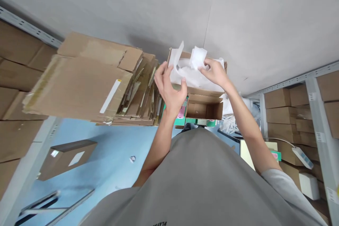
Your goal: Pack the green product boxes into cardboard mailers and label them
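Handling of white wrapping in an open carton, seen from within the room. The open brown cardboard box point(197, 90) is at the far centre, close to the pale grey wall point(164, 3), and a loose, translucent white packing sheet point(196, 78) lines it, one corner standing up at the left. The right hand point(212, 72) grasps, between thumb and fingertips, a small folded pad of soft white material point(198, 56) above the lining. The left hand point(169, 83) is at the box's left end, thumb and fingers parted; whether its fingertips press on the sheet cannot be told. To the left is a stack of flattened brown cardboard cartons point(87, 81), near that hand; on the near side of the lined box is a smaller open brown box point(217, 111).

Good practice, in this onlooker's judgement: use the left hand to steady the box wall and hold the upright corner aside, grip the pad lightly so that it does not crumple, and avoid dragging the thin sheet, which could tear or bunch.
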Demonstrator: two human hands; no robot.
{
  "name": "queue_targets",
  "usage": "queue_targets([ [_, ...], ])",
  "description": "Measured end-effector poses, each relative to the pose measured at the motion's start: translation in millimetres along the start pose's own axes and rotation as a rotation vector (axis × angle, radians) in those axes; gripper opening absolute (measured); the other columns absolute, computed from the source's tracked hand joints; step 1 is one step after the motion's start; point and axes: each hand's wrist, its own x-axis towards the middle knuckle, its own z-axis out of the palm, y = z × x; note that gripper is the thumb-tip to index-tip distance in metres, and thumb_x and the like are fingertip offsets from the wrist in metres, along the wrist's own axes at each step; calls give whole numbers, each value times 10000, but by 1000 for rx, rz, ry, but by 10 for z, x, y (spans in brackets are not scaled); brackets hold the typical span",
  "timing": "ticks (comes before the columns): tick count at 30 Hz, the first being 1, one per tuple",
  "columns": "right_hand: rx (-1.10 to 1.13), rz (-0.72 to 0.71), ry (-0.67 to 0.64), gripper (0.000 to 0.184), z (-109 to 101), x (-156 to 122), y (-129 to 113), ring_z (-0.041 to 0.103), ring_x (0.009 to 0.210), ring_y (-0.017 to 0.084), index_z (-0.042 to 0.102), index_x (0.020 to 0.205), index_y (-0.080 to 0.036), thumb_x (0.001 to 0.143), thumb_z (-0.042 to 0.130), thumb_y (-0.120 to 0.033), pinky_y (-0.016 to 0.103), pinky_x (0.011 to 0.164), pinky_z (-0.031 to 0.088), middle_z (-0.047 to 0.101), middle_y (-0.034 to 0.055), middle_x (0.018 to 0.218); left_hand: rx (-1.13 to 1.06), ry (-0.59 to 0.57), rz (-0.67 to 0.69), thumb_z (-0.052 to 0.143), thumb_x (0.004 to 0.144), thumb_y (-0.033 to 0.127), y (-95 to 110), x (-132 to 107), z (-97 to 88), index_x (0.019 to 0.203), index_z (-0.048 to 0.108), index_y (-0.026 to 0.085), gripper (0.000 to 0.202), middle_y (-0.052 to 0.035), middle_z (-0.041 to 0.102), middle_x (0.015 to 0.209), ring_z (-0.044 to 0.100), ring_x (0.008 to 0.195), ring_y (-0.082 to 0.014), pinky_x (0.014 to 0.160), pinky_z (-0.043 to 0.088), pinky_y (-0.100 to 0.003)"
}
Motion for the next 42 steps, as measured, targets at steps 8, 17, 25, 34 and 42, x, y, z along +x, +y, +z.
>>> queue_targets([
  [8,455,-57,89,557,-156,-643,-317,698,968,228,777,1028,-226,1016,718,-779,352,841,608,768,37,983,-127,-363,92,700,1089,640,610,220,-186,1570,649,311,585,-111,727,1535,673,1485,-339,1231,600,-533],
  [17,378,165,201,522,30,-1614,-394,665,885,220,759,1022,-247,1081,663,-756,337,771,583,695,20,911,-265,-715,-20,783,1058,480,572,-265,-348,1325,821,279,336,-41,851,1119,807,1016,-224,955,683,-353],
  [25,-43,264,21,305,353,-1957,-27,705,846,258,738,994,-230,1132,625,-477,343,774,534,770,67,933,9,-914,0,615,1054,158,283,-606,-153,1376,810,290,399,-58,849,1269,807,1158,-293,999,650,-398],
  [34,-239,328,-175,563,449,-2060,-2,816,1071,344,636,1617,-281,1058,653,-212,421,891,633,806,120,1431,149,-960,-28,680,985,111,120,-809,-49,1624,633,281,664,-114,772,1457,764,1322,-348,1081,643,-462],
  [42,-296,263,-200,400,566,-2029,30,777,1207,319,800,1400,-244,1097,564,-132,420,1020,625,825,128,1294,72,-916,-17,638,1015,134,131,-819,-90,1715,539,287,723,-115,631,1688,685,1489,-327,1169,618,-434],
])
